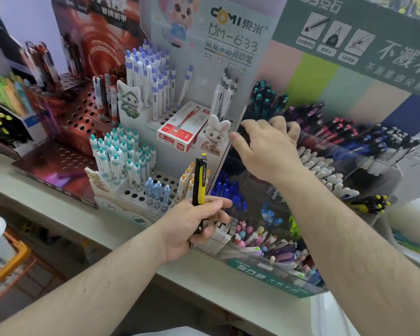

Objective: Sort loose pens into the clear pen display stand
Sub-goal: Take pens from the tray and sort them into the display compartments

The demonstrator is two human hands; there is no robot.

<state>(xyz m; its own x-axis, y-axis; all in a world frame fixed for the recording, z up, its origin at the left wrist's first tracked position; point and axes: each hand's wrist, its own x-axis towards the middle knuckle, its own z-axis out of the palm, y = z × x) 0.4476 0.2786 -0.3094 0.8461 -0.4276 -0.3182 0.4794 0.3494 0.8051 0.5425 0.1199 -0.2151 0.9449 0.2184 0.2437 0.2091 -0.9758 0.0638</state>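
Left hand (pixel 192 224) grips a yellow-and-black pen (pixel 199 183) upright, fingers curled round its lower barrel, at 7 o'clock of the clear pen display stand (pixel 344 151). Right hand (pixel 267 146) reaches over the stand's upper tier at 12 o'clock, fingers bent among dark pens (pixel 308 115); whether it grips any, cannot tell. Stand sits on the worktop (pixel 66 209).

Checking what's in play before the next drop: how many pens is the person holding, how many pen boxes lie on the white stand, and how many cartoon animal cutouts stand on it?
Yellow-black pen in the left hand: 1
Red pen box: 1
Animal cutouts: 2
Total: 4
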